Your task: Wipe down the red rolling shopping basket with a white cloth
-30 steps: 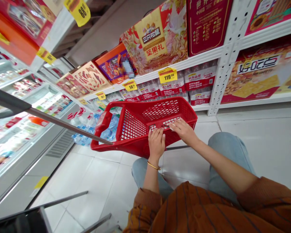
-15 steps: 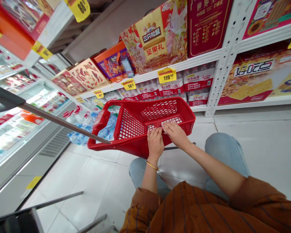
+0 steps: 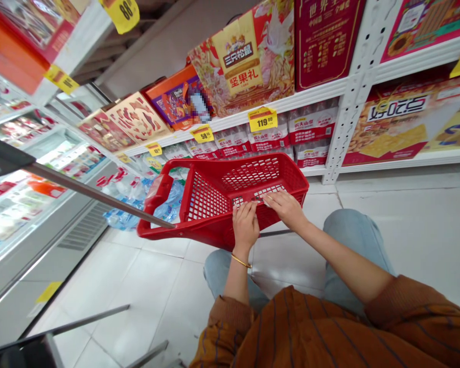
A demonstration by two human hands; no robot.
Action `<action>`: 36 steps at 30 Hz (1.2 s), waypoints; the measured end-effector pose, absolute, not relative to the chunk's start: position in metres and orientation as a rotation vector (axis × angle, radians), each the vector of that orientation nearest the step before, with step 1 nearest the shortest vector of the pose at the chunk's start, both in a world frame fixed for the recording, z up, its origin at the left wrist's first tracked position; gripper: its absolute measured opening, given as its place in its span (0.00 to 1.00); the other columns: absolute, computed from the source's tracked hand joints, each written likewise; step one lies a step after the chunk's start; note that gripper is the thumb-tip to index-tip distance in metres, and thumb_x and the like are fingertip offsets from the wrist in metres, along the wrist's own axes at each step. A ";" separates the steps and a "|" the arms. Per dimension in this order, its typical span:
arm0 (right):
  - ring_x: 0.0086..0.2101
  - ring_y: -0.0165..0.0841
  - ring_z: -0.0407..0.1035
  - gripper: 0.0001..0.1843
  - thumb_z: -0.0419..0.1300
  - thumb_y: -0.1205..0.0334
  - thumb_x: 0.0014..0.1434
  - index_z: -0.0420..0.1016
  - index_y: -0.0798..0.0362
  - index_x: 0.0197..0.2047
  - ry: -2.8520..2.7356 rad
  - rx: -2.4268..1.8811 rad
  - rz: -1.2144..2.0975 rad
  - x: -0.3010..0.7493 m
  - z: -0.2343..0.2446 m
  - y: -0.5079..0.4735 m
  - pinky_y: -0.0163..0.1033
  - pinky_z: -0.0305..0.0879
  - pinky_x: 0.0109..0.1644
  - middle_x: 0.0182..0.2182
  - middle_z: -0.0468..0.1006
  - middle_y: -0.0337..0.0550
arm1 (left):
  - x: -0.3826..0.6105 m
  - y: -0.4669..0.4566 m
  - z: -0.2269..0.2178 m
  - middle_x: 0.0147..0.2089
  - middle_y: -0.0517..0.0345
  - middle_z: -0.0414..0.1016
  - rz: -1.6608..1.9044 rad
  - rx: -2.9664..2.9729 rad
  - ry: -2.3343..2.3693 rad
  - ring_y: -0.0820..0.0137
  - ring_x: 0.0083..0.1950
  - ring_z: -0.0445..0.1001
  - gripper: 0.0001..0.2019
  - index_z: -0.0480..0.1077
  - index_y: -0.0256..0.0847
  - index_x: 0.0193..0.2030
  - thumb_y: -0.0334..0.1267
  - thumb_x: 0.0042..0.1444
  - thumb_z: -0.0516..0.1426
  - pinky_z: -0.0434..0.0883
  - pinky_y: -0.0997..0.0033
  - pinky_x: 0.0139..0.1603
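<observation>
A red plastic mesh shopping basket hangs tilted in front of my knees, and nothing shows inside it. My left hand, a gold bangle on its wrist, has its fingers curled over the basket's near rim. Just to the right, my right hand hooks its fingers over the same rim. A grey metal bar with a black grip runs from the left edge to the basket's near left side.
White shelving on the right carries gift boxes, yellow price tags and packs of bottled water. Chiller cabinets line the left. Wrapped water packs lie on the tiled floor beyond the basket. Metal rods cross the lower left.
Both hands stay on the basket's near rim; the right hand has shifted a little along it. The basket and the view have drifted slightly left.
</observation>
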State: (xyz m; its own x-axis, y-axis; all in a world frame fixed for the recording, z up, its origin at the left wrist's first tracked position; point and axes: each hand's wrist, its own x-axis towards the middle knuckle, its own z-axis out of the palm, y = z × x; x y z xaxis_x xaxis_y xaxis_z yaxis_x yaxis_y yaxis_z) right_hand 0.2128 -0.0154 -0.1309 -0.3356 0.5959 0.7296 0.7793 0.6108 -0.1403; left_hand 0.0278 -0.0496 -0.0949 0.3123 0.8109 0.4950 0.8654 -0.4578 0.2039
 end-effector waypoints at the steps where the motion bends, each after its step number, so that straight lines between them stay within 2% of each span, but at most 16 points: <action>1: 0.49 0.36 0.69 0.18 0.51 0.67 0.67 0.70 0.53 0.58 -2.044 -1.096 -0.297 0.218 -0.132 -0.015 0.48 0.60 0.61 0.48 0.78 0.49 | 0.028 -0.050 -0.095 0.58 0.56 0.73 -0.837 -2.462 -1.583 0.66 0.61 0.67 0.22 0.65 0.45 0.60 0.27 0.59 0.50 0.49 0.54 0.70; 5: 0.49 0.38 0.69 0.18 0.49 0.67 0.67 0.70 0.53 0.58 -1.991 -1.182 -0.249 0.240 -0.138 -0.013 0.54 0.57 0.63 0.49 0.78 0.50 | 0.029 -0.050 -0.095 0.58 0.56 0.74 -0.854 -2.448 -1.609 0.65 0.61 0.67 0.22 0.66 0.45 0.59 0.27 0.59 0.50 0.48 0.52 0.70; 10: 0.50 0.41 0.69 0.21 0.48 0.63 0.67 0.65 0.52 0.62 -1.826 -1.207 -0.098 0.225 -0.137 -0.016 0.61 0.57 0.62 0.50 0.76 0.53 | 0.032 -0.051 -0.096 0.57 0.56 0.74 -0.904 -2.436 -1.631 0.64 0.61 0.66 0.21 0.67 0.45 0.58 0.28 0.59 0.50 0.47 0.51 0.71; 13: 0.53 0.40 0.67 0.22 0.48 0.64 0.67 0.62 0.51 0.64 -1.917 -1.127 -0.092 0.198 -0.132 -0.020 0.58 0.58 0.63 0.53 0.74 0.52 | 0.032 -0.051 -0.096 0.57 0.55 0.74 -0.915 -2.437 -1.614 0.64 0.61 0.66 0.20 0.67 0.44 0.58 0.29 0.59 0.50 0.47 0.51 0.71; 16: 0.54 0.41 0.65 0.22 0.49 0.66 0.66 0.63 0.51 0.63 -2.014 -1.130 -0.168 0.183 -0.130 -0.023 0.56 0.56 0.64 0.55 0.73 0.51 | 0.030 -0.051 -0.096 0.57 0.55 0.74 -0.905 -2.441 -1.606 0.64 0.61 0.66 0.20 0.68 0.43 0.57 0.29 0.59 0.50 0.47 0.52 0.71; 25: 0.48 0.36 0.69 0.18 0.50 0.65 0.67 0.69 0.52 0.59 -2.048 -1.124 -0.279 0.216 -0.131 -0.016 0.49 0.59 0.63 0.48 0.78 0.47 | 0.025 -0.050 -0.096 0.58 0.56 0.74 -0.848 -2.460 -1.600 0.65 0.62 0.66 0.22 0.66 0.45 0.59 0.28 0.60 0.49 0.49 0.53 0.70; 36: 0.50 0.37 0.69 0.19 0.50 0.66 0.67 0.69 0.50 0.59 -1.970 -1.210 -0.213 0.267 -0.150 -0.007 0.54 0.58 0.63 0.49 0.77 0.49 | 0.027 -0.050 -0.095 0.57 0.55 0.75 -0.917 -2.437 -1.625 0.64 0.60 0.68 0.20 0.69 0.45 0.57 0.29 0.59 0.49 0.49 0.53 0.69</action>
State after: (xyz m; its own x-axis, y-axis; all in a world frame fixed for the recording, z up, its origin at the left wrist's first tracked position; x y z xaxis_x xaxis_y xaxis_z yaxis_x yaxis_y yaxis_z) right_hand 0.2673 -0.0065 -0.1499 -0.2255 0.6768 0.7007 0.8112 0.5288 -0.2497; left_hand 0.0274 -0.0505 -0.0952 0.2619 0.8180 0.5121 0.8614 -0.4374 0.2583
